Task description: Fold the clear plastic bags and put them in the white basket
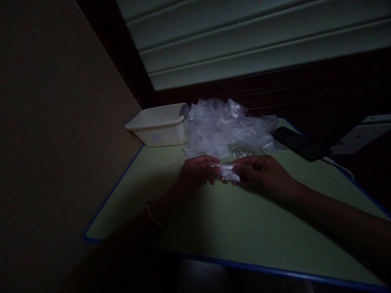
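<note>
Both hands meet over the middle of a pale green table (232,219) with a blue edge. My left hand (195,173) and my right hand (262,173) each pinch one end of a small clear plastic bag (227,171), fingers closed on it. Just behind them lies a heap of clear plastic bags (226,128). The room is dim, so the small bag's contents cannot be made out.
A white plastic tub (159,126) stands at the back left against the wall. A dark phone (301,144) lies at the back right with a white cable (339,166) leading off it. A window blind hangs behind the table.
</note>
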A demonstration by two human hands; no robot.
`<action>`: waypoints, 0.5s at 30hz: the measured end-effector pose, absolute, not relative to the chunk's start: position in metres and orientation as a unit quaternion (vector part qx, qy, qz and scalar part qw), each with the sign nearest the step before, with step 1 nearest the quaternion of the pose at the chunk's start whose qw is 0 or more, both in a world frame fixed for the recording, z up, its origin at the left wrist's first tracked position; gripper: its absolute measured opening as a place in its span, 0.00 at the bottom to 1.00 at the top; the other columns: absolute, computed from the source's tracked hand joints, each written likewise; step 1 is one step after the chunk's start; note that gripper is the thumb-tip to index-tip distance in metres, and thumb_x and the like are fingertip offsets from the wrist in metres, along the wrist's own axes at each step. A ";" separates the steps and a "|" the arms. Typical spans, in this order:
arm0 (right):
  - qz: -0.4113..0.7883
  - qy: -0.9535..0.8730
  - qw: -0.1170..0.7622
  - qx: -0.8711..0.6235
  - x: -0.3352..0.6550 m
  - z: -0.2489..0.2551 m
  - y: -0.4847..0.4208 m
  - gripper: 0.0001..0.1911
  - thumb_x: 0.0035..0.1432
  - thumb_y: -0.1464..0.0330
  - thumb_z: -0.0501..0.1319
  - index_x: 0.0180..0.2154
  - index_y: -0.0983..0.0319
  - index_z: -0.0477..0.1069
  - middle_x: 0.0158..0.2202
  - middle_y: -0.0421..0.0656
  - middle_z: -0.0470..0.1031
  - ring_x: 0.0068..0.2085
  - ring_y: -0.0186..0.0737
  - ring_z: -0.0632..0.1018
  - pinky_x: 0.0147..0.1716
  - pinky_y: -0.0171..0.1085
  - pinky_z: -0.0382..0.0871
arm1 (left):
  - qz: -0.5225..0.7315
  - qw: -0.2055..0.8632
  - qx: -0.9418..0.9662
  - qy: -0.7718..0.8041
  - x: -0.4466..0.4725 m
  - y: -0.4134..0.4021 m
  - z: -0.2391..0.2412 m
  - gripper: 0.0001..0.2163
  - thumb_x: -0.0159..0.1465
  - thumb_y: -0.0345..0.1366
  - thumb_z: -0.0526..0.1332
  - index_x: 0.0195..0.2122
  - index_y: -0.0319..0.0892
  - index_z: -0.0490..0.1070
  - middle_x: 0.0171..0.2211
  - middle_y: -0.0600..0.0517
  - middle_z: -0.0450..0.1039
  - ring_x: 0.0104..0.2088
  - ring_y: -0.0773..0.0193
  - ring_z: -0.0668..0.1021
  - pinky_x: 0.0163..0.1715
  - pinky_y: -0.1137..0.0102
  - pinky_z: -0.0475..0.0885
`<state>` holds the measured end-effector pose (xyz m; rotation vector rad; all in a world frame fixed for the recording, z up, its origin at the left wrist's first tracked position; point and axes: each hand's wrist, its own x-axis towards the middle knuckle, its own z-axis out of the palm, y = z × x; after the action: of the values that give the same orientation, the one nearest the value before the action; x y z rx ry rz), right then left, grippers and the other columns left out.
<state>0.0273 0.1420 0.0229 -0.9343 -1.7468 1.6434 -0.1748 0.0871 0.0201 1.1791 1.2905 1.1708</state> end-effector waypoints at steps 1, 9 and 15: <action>0.614 -0.651 0.278 -0.350 0.027 0.022 0.142 0.17 0.53 0.60 0.65 0.38 0.67 0.79 0.21 0.42 0.73 0.20 0.30 0.67 0.19 0.31 0.57 | 0.484 0.495 0.484 0.535 -0.175 0.087 0.020 0.16 0.51 0.39 0.69 0.39 0.36 0.74 0.25 0.51 0.77 0.18 0.72 0.73 0.19 0.76 0.67; 0.599 -0.658 0.294 -0.348 0.026 0.017 0.141 0.17 0.53 0.61 0.64 0.38 0.68 0.79 0.21 0.41 0.71 0.21 0.30 0.67 0.19 0.31 0.57 | 0.460 0.494 0.514 0.529 -0.171 0.088 0.012 0.18 0.52 0.39 0.70 0.42 0.35 0.76 0.26 0.48 0.79 0.20 0.71 0.75 0.21 0.76 0.69; 0.611 -0.655 0.278 -0.347 0.025 0.017 0.138 0.16 0.56 0.61 0.63 0.39 0.67 0.78 0.22 0.40 0.71 0.21 0.29 0.65 0.19 0.31 0.54 | 0.453 0.462 0.536 0.542 -0.171 0.085 0.014 0.13 0.56 0.41 0.67 0.37 0.35 0.77 0.24 0.49 0.78 0.18 0.72 0.72 0.19 0.77 0.67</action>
<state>0.0248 0.1381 0.0172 -0.9310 -1.7587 1.6404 -0.1709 0.0845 0.0144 1.3189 1.3339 1.1134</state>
